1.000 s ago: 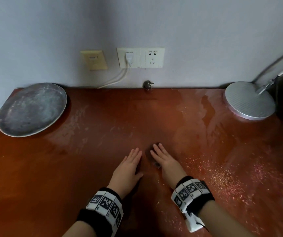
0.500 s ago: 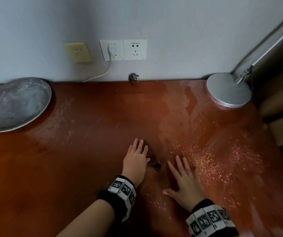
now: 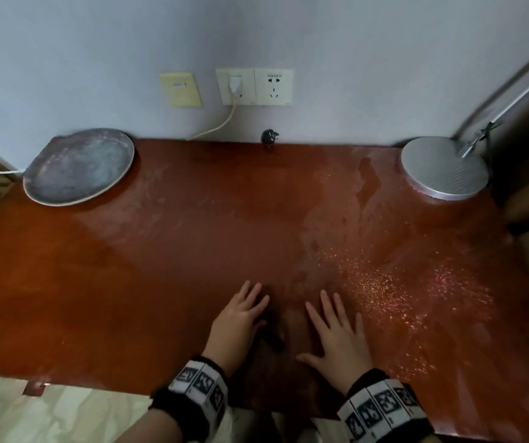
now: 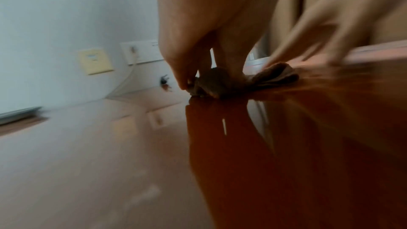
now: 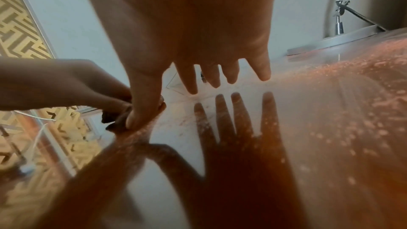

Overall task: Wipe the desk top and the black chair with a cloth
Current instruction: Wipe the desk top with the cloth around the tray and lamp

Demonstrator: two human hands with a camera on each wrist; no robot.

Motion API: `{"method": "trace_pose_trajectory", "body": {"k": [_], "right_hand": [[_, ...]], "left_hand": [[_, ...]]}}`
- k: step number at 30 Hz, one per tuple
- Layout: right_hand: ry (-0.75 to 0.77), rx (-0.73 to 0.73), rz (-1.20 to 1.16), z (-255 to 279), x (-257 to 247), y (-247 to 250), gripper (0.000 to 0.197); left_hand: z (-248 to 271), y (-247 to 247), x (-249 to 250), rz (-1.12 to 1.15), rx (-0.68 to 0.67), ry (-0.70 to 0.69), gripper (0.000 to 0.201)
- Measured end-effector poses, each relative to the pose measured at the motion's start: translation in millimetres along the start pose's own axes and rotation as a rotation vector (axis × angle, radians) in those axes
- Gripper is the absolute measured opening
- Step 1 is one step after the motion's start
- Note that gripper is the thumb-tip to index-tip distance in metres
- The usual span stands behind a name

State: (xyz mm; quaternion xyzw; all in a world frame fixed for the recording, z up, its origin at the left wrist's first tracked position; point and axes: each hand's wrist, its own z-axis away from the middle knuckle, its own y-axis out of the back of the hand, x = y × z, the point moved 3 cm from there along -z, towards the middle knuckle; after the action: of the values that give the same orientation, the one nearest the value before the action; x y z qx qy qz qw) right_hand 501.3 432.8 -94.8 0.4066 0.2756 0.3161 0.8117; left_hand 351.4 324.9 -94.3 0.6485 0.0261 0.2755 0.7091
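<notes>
The left hand is lying on the red-brown surface, and its fingers are pinching the small brown cloth against it. The right hand is staying just beside, with its fingers straight and spread, holding nothing; its thumb is touching the cloth's edge. Beyond the right fingers, glittering specks are lying on the surface. Far beyond the left fingers a round grey plate is resting near the wall, and far to the right a silver lamp base is standing
</notes>
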Motion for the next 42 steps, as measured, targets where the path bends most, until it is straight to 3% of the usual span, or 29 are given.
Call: {"method": "trace_pose_trajectory", "body": {"k": [2,6,10,13,21,26,29,36,38,40,42], "right_hand": [[0.002,-0.012,0.011,5.9,-1.5,-5.4,0.093],[0.015,0.010,0.041,8.2,0.8,-11.9,0.094],[0.026,0.006,0.044,7.1,2.3,-12.6,0.093],[0.034,0.017,0.043,7.7,4.2,-13.1,0.093],[0.043,0.014,0.002,28.9,7.7,-23.8,0.084],[0.054,0.034,-0.008,27.7,9.8,-27.0,0.083],[0.061,0.053,-0.019,27.9,12.0,-29.2,0.082],[0.072,0.088,-0.048,27.0,15.2,-32.0,0.082],[0.071,0.089,-0.060,26.9,14.9,-32.0,0.083],[0.075,0.088,-0.077,27.4,14.5,-30.9,0.082],[0.093,0.077,-0.104,29.2,15.1,-28.1,0.080]], "left_hand": [[-10.3,7.4,-7.8,0.074,0.003,0.109,0.049],[0.8,-2.2,-3.2,0.113,0.037,0.112,0.048],[55.0,-32.1,13.3,0.090,0.058,-0.070,0.052],[92.2,-50.9,21.3,0.142,0.033,-0.118,0.056],[56.0,-26.3,1.6,0.196,0.195,0.154,0.047],[107.9,-61.7,33.6,0.214,0.136,-0.056,0.047],[122.2,-68.7,40.1,0.230,0.140,-0.098,0.053],[82.8,-40.1,11.7,0.197,0.264,0.147,0.045],[84.7,-44.4,22.4,0.157,0.223,0.105,0.049],[95.5,-57.0,43.8,0.170,0.177,-0.049,0.052],[107.3,-66.4,62.1,0.152,0.126,-0.177,0.040]]}}
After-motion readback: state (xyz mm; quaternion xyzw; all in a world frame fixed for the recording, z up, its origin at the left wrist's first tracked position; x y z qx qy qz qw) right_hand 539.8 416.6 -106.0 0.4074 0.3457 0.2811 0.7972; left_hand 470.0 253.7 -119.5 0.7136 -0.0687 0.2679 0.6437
